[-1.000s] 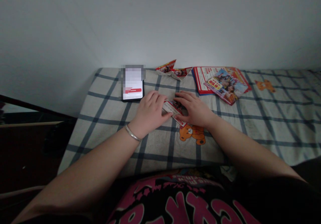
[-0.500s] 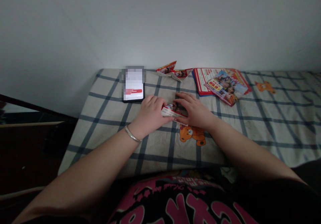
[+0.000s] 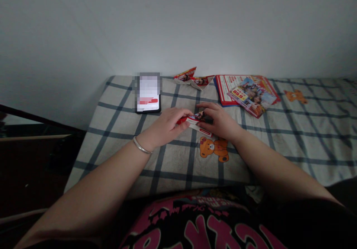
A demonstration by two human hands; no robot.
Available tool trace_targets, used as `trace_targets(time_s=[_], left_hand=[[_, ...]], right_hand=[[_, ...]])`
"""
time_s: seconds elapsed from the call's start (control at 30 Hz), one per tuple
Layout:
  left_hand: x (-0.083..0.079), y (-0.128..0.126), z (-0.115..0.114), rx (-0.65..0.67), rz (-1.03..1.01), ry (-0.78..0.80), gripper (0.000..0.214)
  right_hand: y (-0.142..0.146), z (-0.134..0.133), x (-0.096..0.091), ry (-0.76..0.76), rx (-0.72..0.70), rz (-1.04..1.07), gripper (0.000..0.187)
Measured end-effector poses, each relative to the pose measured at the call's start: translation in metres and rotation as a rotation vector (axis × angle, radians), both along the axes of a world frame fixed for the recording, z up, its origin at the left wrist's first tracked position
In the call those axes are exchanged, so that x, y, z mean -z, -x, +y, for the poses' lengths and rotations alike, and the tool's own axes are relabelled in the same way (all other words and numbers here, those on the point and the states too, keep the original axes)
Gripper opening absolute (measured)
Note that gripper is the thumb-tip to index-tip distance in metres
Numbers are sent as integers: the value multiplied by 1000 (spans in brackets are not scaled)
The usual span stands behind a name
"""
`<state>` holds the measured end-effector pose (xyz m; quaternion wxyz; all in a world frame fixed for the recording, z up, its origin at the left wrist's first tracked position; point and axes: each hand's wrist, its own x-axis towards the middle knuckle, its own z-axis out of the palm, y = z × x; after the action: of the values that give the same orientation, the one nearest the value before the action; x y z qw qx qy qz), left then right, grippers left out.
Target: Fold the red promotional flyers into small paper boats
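You grip 1 folded paper (image 3: 196, 125) with your left hand (image 3: 168, 125) and your right hand (image 3: 222, 122), near the bear print (image 3: 214, 150).

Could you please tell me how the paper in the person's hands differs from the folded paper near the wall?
The held paper is between the left hand and right hand, while the folded paper lies untouched. Fingers partly cover the held paper; none cover the folded paper. The held paper shows a pale strip along its near edge, whereas the folded paper has raised, pointed ends. Both carry red printing.
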<state>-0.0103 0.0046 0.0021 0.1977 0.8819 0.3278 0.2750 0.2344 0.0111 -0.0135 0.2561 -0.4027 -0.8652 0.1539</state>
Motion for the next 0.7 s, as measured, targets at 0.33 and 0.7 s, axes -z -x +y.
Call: trace_targets(time_s=[0.33,0.7], left_hand=[[10,1,8,-143,213,-229,16],[2,3,5,-180,371,-340,23]], right_hand=[[1,-3,-4,-24,95,10,6],[-12,2,-13,-86,-42,-153,3]])
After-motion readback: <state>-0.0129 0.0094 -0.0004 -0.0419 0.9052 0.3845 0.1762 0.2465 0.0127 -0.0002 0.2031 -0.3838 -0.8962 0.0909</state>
